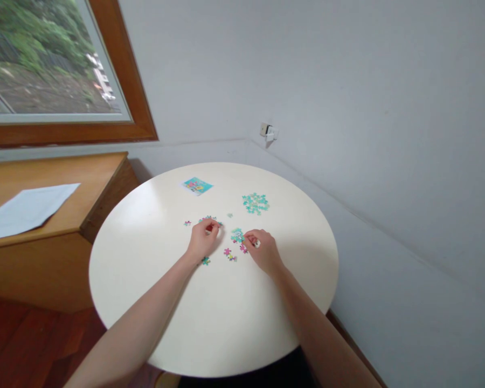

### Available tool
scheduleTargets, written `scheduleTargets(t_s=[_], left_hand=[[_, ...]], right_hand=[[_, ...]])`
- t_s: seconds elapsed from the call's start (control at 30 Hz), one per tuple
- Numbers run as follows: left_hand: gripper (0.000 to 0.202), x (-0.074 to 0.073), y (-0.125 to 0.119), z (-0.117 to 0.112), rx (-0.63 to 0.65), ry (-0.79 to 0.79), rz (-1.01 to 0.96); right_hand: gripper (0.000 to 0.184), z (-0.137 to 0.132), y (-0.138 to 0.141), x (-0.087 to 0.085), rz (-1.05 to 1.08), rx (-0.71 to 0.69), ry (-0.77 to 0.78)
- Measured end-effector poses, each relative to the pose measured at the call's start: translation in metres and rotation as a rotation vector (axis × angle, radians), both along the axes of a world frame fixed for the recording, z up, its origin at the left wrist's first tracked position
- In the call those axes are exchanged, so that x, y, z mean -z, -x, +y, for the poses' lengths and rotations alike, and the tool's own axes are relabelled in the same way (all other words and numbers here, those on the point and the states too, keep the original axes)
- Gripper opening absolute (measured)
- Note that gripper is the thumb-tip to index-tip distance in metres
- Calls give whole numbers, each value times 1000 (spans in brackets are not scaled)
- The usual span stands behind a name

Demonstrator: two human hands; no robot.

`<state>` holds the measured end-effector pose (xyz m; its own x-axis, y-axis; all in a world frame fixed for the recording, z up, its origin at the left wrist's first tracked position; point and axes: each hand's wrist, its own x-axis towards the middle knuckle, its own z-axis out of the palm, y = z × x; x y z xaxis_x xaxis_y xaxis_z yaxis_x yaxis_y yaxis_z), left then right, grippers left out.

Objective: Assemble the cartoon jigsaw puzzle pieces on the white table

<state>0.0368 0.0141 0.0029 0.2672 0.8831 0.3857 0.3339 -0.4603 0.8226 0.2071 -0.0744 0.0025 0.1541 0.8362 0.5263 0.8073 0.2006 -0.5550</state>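
My left hand (pixel 202 240) is pinched, and a small jigsaw puzzle piece (pixel 220 224) shows at its fingertips. Partly hidden behind that hand lies a group of pieces (pixel 208 218). With thumb and forefinger closed, my right hand (pixel 263 249) grips the edge of a small teal cluster of jigsaw pieces (pixel 237 235); the fingers cover the exact spot. Pink pieces (pixel 227 251) and a yellowish piece (pixel 231 258) lie just below the cluster. A teal piece (pixel 206 261) sits beside my left wrist, and a pink one (pixel 187 223) lies to the left.
On the round white table (pixel 210 323), a heap of teal pieces (pixel 256 203) lies at the back right. A colourful picture card (pixel 197 186) is at the back left. A wooden cabinet (pixel 101 188) with a white sheet (pixel 28 207) stands left. The wall holds a socket with a plug (pixel 270 132).
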Motion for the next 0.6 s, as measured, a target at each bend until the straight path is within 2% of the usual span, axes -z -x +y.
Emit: scheduleTargets(t_s=[0.37,0.6], left_hand=[[16,-4,2,0,-13,-12,-20],[17,-7,11,12,-138,24,-130]], right_hand=[[9,0,-2,0,31,-8,7],[9,0,0,0,67,-35,27]])
